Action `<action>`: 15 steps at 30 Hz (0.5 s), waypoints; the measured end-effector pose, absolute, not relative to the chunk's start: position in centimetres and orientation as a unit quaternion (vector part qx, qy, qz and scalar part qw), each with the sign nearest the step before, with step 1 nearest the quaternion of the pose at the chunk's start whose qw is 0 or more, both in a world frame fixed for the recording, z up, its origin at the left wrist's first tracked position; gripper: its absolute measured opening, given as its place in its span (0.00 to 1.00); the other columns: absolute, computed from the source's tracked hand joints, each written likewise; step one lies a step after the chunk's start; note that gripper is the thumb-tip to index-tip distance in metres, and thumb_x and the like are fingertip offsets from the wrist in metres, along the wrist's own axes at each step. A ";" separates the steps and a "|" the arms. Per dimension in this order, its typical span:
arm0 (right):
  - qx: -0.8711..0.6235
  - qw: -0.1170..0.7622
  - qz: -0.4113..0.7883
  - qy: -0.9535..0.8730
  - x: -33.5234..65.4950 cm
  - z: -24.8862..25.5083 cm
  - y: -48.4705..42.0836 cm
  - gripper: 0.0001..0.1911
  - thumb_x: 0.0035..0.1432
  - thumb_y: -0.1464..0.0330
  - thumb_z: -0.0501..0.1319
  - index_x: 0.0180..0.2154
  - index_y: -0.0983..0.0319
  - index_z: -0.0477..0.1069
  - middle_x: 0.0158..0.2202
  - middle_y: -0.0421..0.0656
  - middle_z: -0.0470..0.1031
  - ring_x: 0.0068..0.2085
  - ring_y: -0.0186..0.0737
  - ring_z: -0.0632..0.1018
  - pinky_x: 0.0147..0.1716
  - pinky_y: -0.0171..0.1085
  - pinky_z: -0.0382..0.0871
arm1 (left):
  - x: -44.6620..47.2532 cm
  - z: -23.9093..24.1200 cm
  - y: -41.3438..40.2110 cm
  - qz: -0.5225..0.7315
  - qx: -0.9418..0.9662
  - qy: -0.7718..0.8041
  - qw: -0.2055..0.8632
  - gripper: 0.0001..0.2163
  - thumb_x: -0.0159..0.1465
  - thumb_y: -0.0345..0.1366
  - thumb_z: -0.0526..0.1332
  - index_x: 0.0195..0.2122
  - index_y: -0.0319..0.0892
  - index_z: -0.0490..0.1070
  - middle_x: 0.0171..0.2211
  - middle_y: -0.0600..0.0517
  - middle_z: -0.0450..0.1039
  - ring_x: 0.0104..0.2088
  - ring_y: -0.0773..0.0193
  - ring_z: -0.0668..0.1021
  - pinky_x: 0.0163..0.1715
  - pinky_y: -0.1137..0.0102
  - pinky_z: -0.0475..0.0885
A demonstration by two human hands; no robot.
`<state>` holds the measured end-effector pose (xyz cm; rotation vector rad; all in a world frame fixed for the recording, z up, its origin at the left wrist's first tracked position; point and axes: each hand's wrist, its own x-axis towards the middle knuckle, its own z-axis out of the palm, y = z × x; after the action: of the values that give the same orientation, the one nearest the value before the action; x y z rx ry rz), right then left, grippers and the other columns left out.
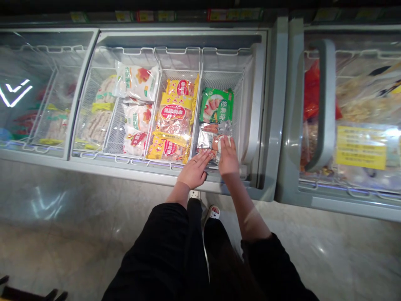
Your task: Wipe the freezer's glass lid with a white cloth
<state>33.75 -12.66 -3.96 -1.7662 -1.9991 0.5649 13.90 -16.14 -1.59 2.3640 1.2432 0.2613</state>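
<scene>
Currently both hands are down in the open freezer (119,169), at the near end of the rightmost wire basket (225,52), where the silver packets (206,139) lie in a small heap. The left hand (196,169) is flat and wide, fingers straight and held together, its tips touching the near edge of the heap. The right hand (228,156) lies on top of the heap just beside it, fingers reaching forward over the foil; whether they have closed on a packet or only press on it cannot be told from here. Behind the silver packets, in the same basket, a green packet (216,105) leans towards the back. The next basket to the left holds yellow packets (175,115), and the one beyond that holds white packets (138,81). As for progress, the handling seems to be at an early or middle point: the silver packets sit loosely and somewhat askew inside the basket, none is lifted clear of it, and nothing lies on the rim or outside the freezer.
</scene>
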 end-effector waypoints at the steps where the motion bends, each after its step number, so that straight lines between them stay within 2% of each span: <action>1: -0.614 0.200 0.212 -0.733 33.5 -3.9 -12.8 0.38 0.68 0.81 0.47 0.77 0.66 0.59 0.79 0.50 0.60 0.82 0.46 0.49 0.80 0.55 0.53 | 13.9 -1.6 -16.1 0.094 0.859 0.450 0.224 0.40 0.65 0.25 0.59 0.80 0.36 0.53 0.79 0.40 0.57 0.80 0.50 0.57 0.79 0.50 0.60; 5: -0.537 0.191 0.216 -0.793 34.9 -3.6 -16.5 0.41 0.67 0.82 0.45 0.78 0.61 0.58 0.78 0.47 0.61 0.81 0.44 0.52 0.79 0.53 0.56 | 13.9 -1.6 -16.2 0.100 0.863 0.449 0.211 0.39 0.66 0.25 0.59 0.79 0.36 0.56 0.79 0.40 0.58 0.80 0.50 0.59 0.79 0.50 0.60; 9: -0.570 0.200 0.178 -0.777 36.8 -3.8 -18.8 0.42 0.67 0.83 0.45 0.79 0.60 0.55 0.78 0.47 0.62 0.81 0.45 0.55 0.78 0.54 0.59 | 14.0 -1.4 -16.4 0.114 0.860 0.459 0.194 0.37 0.66 0.24 0.59 0.78 0.36 0.58 0.78 0.41 0.60 0.79 0.51 0.61 0.78 0.51 0.62; 13: -0.666 0.204 0.167 -0.698 34.5 -3.5 -15.0 0.44 0.65 0.84 0.46 0.79 0.64 0.53 0.80 0.50 0.58 0.82 0.46 0.49 0.79 0.55 0.55 | 14.1 -1.4 -16.7 0.136 0.852 0.475 0.171 0.33 0.67 0.25 0.58 0.76 0.33 0.62 0.76 0.39 0.64 0.77 0.50 0.64 0.77 0.52 0.64; 15: -0.669 0.208 0.174 -0.693 33.0 -2.9 -13.1 0.43 0.64 0.85 0.47 0.79 0.67 0.53 0.80 0.51 0.57 0.82 0.46 0.47 0.79 0.54 0.54 | 14.0 -1.6 -16.7 0.156 0.847 0.482 0.164 0.32 0.68 0.26 0.57 0.75 0.34 0.63 0.75 0.39 0.65 0.77 0.51 0.65 0.77 0.53 0.64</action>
<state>32.97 -13.08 -2.92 -1.8612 -1.9280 0.4849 14.03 -16.70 -1.57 2.4137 1.3733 0.4458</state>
